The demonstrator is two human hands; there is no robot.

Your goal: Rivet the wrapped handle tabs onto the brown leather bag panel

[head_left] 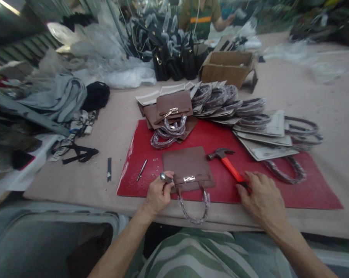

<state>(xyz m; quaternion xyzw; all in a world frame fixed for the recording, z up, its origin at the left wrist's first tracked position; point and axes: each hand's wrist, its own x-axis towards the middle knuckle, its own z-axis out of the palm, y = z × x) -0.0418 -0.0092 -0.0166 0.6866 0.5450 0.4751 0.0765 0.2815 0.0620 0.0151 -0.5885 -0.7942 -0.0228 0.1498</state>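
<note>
My left hand (159,194) pinches a short metal tool with a shiny rounded end (166,177), at the left edge of a brown leather bag panel (188,162). That panel lies flat, with a silver clasp (189,178) and a plastic-wrapped handle (194,221) hanging toward the table's front edge. To the right, my right hand (263,195) has its fingers closed around the dark grip end of a claw hammer (231,168) with an orange-red handle. The hammer's head rests beside the panel. A thin metal rod (142,170) lies left of the panel.
Under the work is a red mat (313,193). Behind it are a finished-looking brown panel with clasp (174,104) and stacked panels with wrapped handles (261,133). Farther back stand a cardboard box (228,65), black bags (174,61) and another person (200,19). Black straps (80,152) lie left.
</note>
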